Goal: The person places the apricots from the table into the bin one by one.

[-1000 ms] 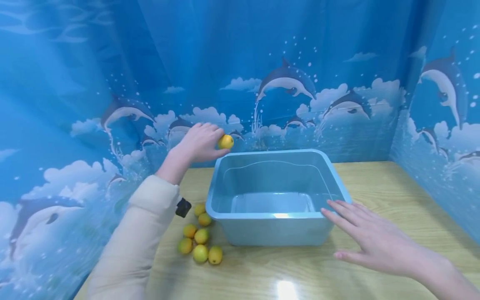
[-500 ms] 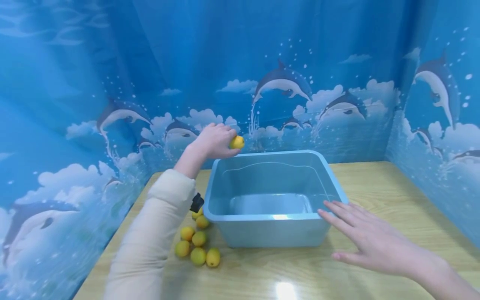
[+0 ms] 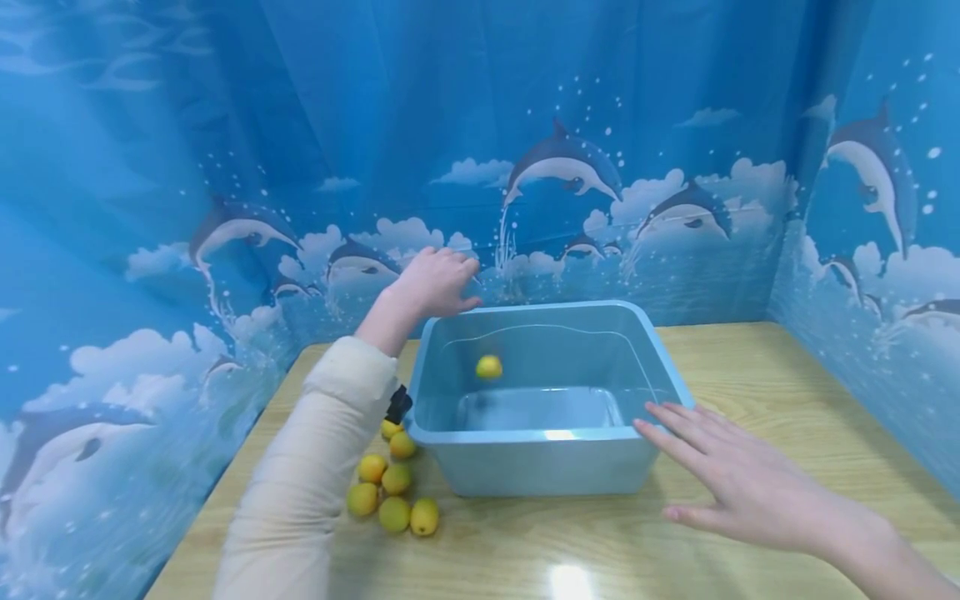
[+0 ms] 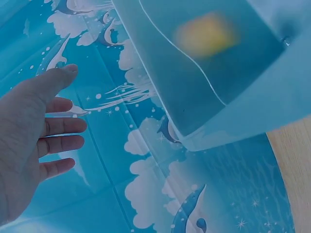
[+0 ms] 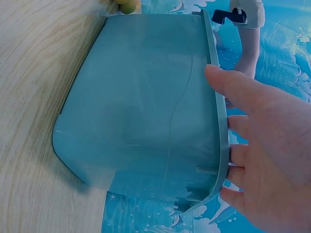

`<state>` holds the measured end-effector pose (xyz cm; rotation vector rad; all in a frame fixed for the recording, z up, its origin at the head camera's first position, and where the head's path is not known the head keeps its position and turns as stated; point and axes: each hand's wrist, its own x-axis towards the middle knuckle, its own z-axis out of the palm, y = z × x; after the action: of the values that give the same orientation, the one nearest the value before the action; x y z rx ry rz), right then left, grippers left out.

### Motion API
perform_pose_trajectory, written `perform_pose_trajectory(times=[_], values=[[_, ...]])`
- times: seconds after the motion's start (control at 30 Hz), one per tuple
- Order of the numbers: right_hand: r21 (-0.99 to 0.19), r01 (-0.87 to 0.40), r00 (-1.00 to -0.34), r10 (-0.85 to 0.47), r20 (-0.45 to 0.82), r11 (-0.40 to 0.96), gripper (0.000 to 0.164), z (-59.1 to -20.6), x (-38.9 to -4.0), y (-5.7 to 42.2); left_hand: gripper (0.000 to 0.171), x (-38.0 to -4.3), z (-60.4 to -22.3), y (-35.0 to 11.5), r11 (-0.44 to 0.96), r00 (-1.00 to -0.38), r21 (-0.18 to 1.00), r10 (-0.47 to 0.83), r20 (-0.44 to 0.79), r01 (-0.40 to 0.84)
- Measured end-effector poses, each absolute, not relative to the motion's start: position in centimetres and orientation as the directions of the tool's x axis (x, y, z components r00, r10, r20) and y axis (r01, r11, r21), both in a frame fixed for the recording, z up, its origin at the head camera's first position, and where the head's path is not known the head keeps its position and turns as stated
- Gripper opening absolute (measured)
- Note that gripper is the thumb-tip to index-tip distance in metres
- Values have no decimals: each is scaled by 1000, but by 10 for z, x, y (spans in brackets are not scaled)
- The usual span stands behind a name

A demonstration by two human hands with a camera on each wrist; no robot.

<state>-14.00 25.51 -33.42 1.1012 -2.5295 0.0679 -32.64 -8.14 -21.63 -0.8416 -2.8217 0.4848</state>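
A small yellow citrus fruit (image 3: pixel 489 367), like a lemon, is in mid-air inside the light blue plastic tub (image 3: pixel 551 465). It appears as a yellow-orange blur in the left wrist view. My left hand (image 3: pixel 435 283) is above the tub's back left corner, apart from the fruit; its fingers are spread and hold nothing in the left wrist view. With fingers extended, my right hand (image 3: pixel 750 475) is at the tub's front right corner. Fingertips are right at the rim (image 5: pixel 222 131) in the right wrist view.
Several more yellow-green citrus fruits (image 3: pixel 394 514) lie grouped on the wooden table (image 3: pixel 510 558), left of the tub. A black device (image 3: pixel 399 403) is on the left wrist. Blue dolphin-print curtains (image 3: pixel 450 108) stand behind and on both sides.
My left hand moved right over the tub's edge with the fruit, then let go of it. The fruit has dropped down into the tub's space. My right hand stays at the rim.
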Motion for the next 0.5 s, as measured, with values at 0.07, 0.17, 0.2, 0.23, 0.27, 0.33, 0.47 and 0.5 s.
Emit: perform_pose_trajectory(times=[0.07, 0.17, 0.2, 0.23, 0.27, 0.33, 0.47, 0.5], values=[[106, -716, -617, -697, 365, 690, 87, -335, -140, 255, 53, -326, -215, -83, 797, -836, -345, 546, 58, 496], [111, -721, -607, -700, 376, 684, 87, -335, -141, 255, 52, -324, -213, -87, 808, -844, -336, 532, 66, 483], [112, -722, -604, -701, 379, 683, 86, -335, -141, 255, 51, -323, -212, -89, 811, -845, -336, 529, 72, 479], [113, -724, -601, -702, 381, 681, 86, -336, -142, 255, 50, -322, -211, -91, 813, -847, -336, 527, 74, 477], [115, -725, -598, -703, 384, 679, 86, -336, -142, 255, 49, -321, -210, -93, 814, -848, -335, 525, 75, 474], [116, -726, -597, -705, 383, 678, 86, -336, -142, 255, 47, -320, -209, -97, 819, -851, -333, 519, 79, 468], [118, -727, -595, -706, 384, 677, 86, -337, -142, 256, 46, -316, -209, -111, 834, -860, -315, 501, 91, 453], [117, -727, -595, -706, 385, 677, 86, -337, -142, 256, 46, -315, -210, -115, 838, -862, -308, 498, 98, 450]])
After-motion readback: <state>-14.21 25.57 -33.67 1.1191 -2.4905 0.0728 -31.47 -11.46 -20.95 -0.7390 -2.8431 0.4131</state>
